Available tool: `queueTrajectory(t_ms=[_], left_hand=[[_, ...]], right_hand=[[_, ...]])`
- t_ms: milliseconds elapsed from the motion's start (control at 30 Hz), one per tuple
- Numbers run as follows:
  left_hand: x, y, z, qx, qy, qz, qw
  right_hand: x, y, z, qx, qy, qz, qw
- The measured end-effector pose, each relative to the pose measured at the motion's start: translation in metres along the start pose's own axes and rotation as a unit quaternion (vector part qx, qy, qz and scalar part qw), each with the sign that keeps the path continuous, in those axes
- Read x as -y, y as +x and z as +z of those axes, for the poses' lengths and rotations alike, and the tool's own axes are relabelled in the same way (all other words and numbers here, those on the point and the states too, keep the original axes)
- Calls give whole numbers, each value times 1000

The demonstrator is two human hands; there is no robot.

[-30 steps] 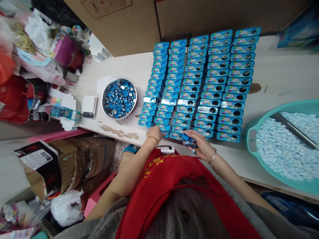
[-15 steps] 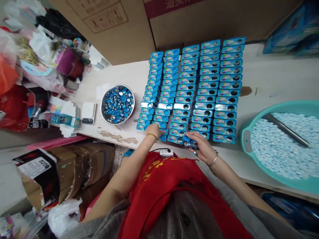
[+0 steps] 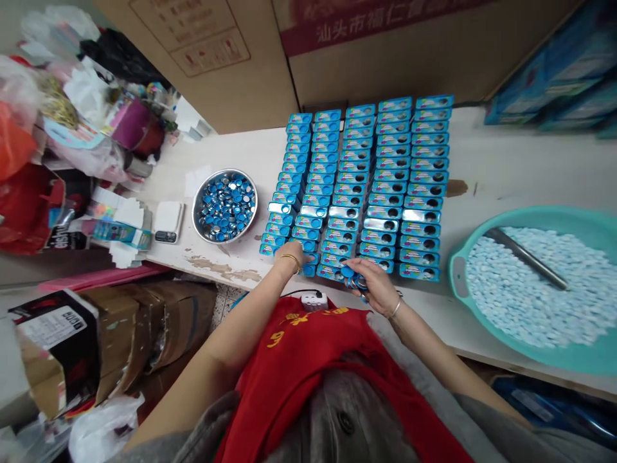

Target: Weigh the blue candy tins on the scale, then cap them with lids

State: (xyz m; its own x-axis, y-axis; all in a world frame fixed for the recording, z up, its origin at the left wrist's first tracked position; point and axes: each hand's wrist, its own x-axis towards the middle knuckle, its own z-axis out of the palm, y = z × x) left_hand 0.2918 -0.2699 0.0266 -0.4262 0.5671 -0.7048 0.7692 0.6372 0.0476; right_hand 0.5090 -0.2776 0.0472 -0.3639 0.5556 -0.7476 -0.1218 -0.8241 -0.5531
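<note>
Several columns of small blue boxes (image 3: 384, 175) stand on the white table in front of me. The boxes in the two left columns show blue discs at their right ends; those farther right show dark round openings. My left hand (image 3: 290, 254) reaches over the near end of the two left columns, its fingers bent down on the boxes; whatever is under the fingertips is hidden. Several blue and silver caps (image 3: 354, 279) are gripped in my right hand (image 3: 373, 283), at the near edge of the middle columns.
A metal bowl (image 3: 225, 206) of caps stands left of the boxes, beside a white scale (image 3: 168, 220). On the right, a turquoise basin (image 3: 457, 273) holds pale tablets and a metal tube (image 3: 527, 257). Large cartons (image 3: 385, 64) line the back. A white plug block (image 3: 313, 300) lies by the front edge.
The camera view has shifted, so the boxes and basin appear farther left and slightly lower. My left hand stays at the left columns' near end, and my right hand still holds caps.
</note>
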Motion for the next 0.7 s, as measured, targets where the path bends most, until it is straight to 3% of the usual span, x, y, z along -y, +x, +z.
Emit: queueTrajectory(t_ms=[167, 267, 400, 533, 700], left_hand=[[3, -35, 5, -35, -30, 53, 998], [-3, -66, 25, -14, -86, 132, 987], [-17, -96, 60, 14, -253, 215, 943], [-23, -100, 78, 3, -284, 214, 935], [-19, -100, 77, 0, -277, 243, 930]], right_hand=[[-9, -10, -11, -6, 20, -10, 1000], [-17, -15, -12, -5, 24, -4, 1000], [-28, -20, -7, 7, 22, 12, 1000], [-35, -27, -9, 28, 28, 26, 999], [-38, -29, -22, 81, 44, 56, 994]])
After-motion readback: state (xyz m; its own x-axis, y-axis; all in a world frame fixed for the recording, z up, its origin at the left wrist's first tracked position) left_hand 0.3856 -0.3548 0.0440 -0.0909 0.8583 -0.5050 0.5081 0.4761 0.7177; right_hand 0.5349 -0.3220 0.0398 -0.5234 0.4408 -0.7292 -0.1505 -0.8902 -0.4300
